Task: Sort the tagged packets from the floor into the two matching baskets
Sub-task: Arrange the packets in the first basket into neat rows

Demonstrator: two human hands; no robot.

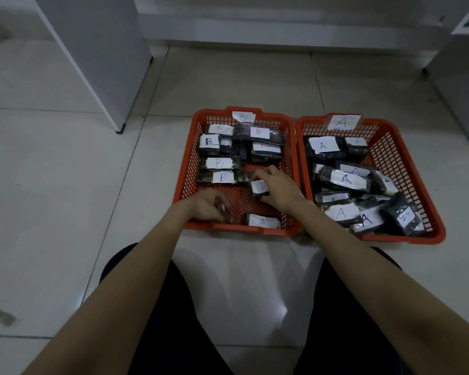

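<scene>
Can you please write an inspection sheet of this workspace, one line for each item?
Surface: pale tiled floor; no loose packets seen on it.
Job's things: left orange plastic basket labelled B holds dark packets tagged B; right orange plastic basket labelled A holds dark packets tagged A.
Clutter: small grey object on floor, blurred.
Grippers: left hand grips a dark packet, blurred; right hand holds a tagged packet inside basket B.
Cables: nothing seen.
Surroundings: white furniture panels, black-clothed knees.
</scene>
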